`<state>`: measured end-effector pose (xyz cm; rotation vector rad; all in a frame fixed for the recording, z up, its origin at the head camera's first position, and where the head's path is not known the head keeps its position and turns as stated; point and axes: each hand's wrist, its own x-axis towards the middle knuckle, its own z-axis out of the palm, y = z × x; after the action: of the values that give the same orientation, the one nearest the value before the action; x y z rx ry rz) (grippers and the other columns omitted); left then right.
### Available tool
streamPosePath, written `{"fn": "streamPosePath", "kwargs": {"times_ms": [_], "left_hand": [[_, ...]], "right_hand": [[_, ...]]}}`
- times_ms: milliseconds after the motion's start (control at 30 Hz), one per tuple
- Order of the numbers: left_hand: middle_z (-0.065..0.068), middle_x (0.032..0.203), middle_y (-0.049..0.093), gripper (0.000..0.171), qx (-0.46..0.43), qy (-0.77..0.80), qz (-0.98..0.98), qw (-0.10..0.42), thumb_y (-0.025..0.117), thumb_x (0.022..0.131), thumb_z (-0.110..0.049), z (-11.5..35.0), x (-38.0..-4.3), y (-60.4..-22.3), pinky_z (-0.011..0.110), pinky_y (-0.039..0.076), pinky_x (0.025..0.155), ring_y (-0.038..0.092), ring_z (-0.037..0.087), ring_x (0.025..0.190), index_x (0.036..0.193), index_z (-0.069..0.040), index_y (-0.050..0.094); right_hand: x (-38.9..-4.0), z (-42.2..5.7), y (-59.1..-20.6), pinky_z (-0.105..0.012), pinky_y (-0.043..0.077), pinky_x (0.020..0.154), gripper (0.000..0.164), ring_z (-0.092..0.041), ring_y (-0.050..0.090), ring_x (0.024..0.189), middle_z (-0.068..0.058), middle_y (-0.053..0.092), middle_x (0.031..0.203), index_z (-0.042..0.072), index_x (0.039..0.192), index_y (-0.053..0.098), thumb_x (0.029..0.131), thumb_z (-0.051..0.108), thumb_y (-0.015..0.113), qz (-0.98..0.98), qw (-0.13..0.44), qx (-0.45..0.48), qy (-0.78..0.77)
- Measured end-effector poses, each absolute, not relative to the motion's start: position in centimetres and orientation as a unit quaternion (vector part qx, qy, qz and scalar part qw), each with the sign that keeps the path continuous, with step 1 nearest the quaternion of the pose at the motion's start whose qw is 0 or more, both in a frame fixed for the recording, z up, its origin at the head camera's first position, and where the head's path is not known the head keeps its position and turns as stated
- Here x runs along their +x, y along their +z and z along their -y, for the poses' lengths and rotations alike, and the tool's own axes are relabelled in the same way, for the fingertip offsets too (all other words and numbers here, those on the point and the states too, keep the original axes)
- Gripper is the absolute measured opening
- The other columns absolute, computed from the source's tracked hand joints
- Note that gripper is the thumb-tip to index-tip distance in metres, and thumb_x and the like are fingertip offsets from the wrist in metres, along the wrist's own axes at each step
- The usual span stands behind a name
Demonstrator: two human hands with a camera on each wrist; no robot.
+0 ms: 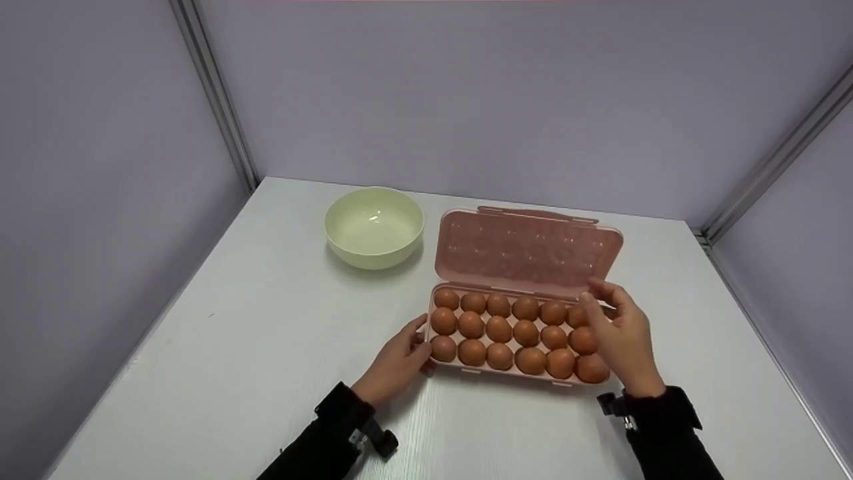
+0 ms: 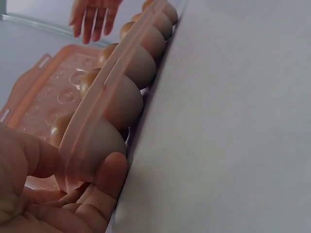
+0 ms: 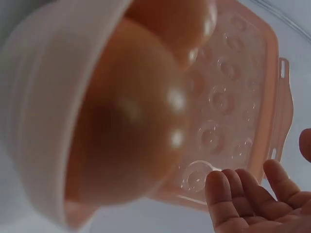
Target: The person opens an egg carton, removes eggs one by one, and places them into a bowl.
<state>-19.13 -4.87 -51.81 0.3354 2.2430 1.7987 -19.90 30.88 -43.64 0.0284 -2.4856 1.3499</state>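
A pink plastic egg carton [image 1: 470, 369] lies on the table with its see-through lid [image 1: 526, 253] tipped back. Three rows of brown eggs [image 1: 499, 329] fill its base. My left hand [image 1: 398, 360] grips the carton's left end; in the left wrist view the thumb and fingers [image 2: 111, 174] pinch the rim and underside by the corner egg [image 2: 104, 145]. Over the right end hovers my right hand [image 1: 626, 337], its fingers relaxed and holding nothing, near the hinge side. The right wrist view has these fingers [image 3: 252, 199] in front of the raised lid, beside a large egg [image 3: 131, 111].
A pale green bowl [image 1: 374, 230] stands at the back of the white table [image 1: 266, 320], left of the carton. Grey-lilac panels [image 1: 466, 100] enclose the table behind and on both sides, with metal posts [image 1: 216, 93] at the corners.
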Motion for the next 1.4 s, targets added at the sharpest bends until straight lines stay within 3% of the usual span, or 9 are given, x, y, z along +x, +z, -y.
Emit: {"fn": "streamPosePath", "kwargs": {"times_ms": [133, 333, 567, 667, 867, 1067, 1267, 1400], "left_hand": [[0.023, 0.129, 0.067, 0.064, 0.115, 0.621, -0.766, 0.121, 0.051, 0.109, -0.016, 4.9, -19.2, -51.7, 0.035, 0.061, 0.082, 0.073, 0.019, 0.085, 0.166, 0.001, 0.029], [0.025, 0.132, 0.065, 0.063, 0.116, 0.633, -0.756, 0.118, 0.054, 0.108, -0.018, 5.2, -19.5, -51.6, 0.039, 0.063, 0.082, 0.073, 0.021, 0.085, 0.164, 0.003, 0.033], [0.026, 0.134, 0.065, 0.063, 0.107, 0.633, -0.757, 0.122, 0.056, 0.109, -0.019, 5.7, -19.6, -51.4, 0.040, 0.063, 0.084, 0.074, 0.023, 0.088, 0.164, 0.003, 0.034], [0.026, 0.135, 0.065, 0.063, 0.112, 0.633, -0.756, 0.125, 0.056, 0.110, -0.021, 5.8, -19.7, -51.5, 0.041, 0.064, 0.084, 0.075, 0.024, 0.090, 0.164, 0.003, 0.033], [0.022, 0.132, 0.069, 0.061, 0.112, 0.622, -0.764, 0.128, 0.053, 0.111, -0.022, 5.7, -19.8, -51.5, 0.036, 0.063, 0.085, 0.076, 0.022, 0.088, 0.164, 0.001, 0.034], [0.017, 0.115, 0.072, 0.054, 0.082, 0.628, -0.766, 0.107, 0.048, 0.108, -0.017, 5.5, -19.9, -51.4, 0.033, 0.061, 0.076, 0.072, 0.018, 0.076, 0.160, -0.001, 0.045], [0.017, 0.125, 0.071, 0.042, 0.046, 0.635, -0.769, 0.057, 0.046, 0.107, -0.013, 5.5, -19.8, -51.3, 0.030, 0.060, 0.066, 0.069, 0.018, 0.071, 0.142, 0.001, 0.063], [0.017, 0.121, 0.073, 0.038, 0.042, 0.621, -0.781, 0.044, 0.049, 0.107, -0.014, 5.6, -19.6, -51.2, 0.028, 0.057, 0.065, 0.068, 0.019, 0.072, 0.138, 0.000, 0.066]], "right_hand": [[-19.2, -28.6, -44.2, -0.011, 0.052, 0.087, 0.040, -0.004, 0.067, 0.105, -0.012, 0.073, 0.130, 0.009, 0.140, 0.066, 0.106, 0.029, 0.069, 0.883, 0.155, 0.059, 0.439], [-19.0, -25.3, -45.5, -0.031, 0.056, 0.080, 0.032, -0.019, 0.070, 0.093, -0.008, 0.077, 0.110, 0.003, 0.126, 0.074, 0.096, 0.011, 0.080, 0.897, 0.215, 0.179, 0.342], [-19.3, -20.3, -45.9, -0.037, 0.057, 0.077, 0.028, -0.018, 0.066, 0.087, -0.003, 0.074, 0.095, 0.009, 0.114, 0.075, 0.090, 0.016, 0.086, 0.904, 0.229, 0.294, 0.207], [-19.5, -18.1, -46.3, -0.039, 0.057, 0.079, 0.027, -0.021, 0.069, 0.089, 0.000, 0.075, 0.097, 0.013, 0.111, 0.074, 0.088, 0.019, 0.086, 0.901, 0.234, 0.323, 0.171], [-19.5, -15.2, -47.7, -0.041, 0.053, 0.077, 0.024, -0.024, 0.068, 0.086, 0.001, 0.070, 0.094, 0.015, 0.105, 0.076, 0.089, 0.030, 0.086, 0.905, 0.253, 0.321, 0.117], [-19.2, -14.3, -48.3, -0.040, 0.053, 0.074, 0.027, -0.024, 0.066, 0.086, -0.002, 0.068, 0.091, 0.015, 0.103, 0.077, 0.088, 0.036, 0.086, 0.908, 0.273, 0.303, 0.096], [-19.0, -13.6, -48.1, -0.041, 0.053, 0.071, 0.036, -0.024, 0.067, 0.084, -0.002, 0.068, 0.081, 0.014, 0.105, 0.075, 0.085, 0.042, 0.087, 0.917, 0.266, 0.282, 0.091], [-19.1, -13.0, -48.1, -0.041, 0.052, 0.068, 0.027, -0.024, 0.066, 0.077, -0.001, 0.065, 0.071, 0.015, 0.101, 0.073, 0.088, 0.035, 0.085, 0.912, 0.289, 0.281, 0.081]]}}
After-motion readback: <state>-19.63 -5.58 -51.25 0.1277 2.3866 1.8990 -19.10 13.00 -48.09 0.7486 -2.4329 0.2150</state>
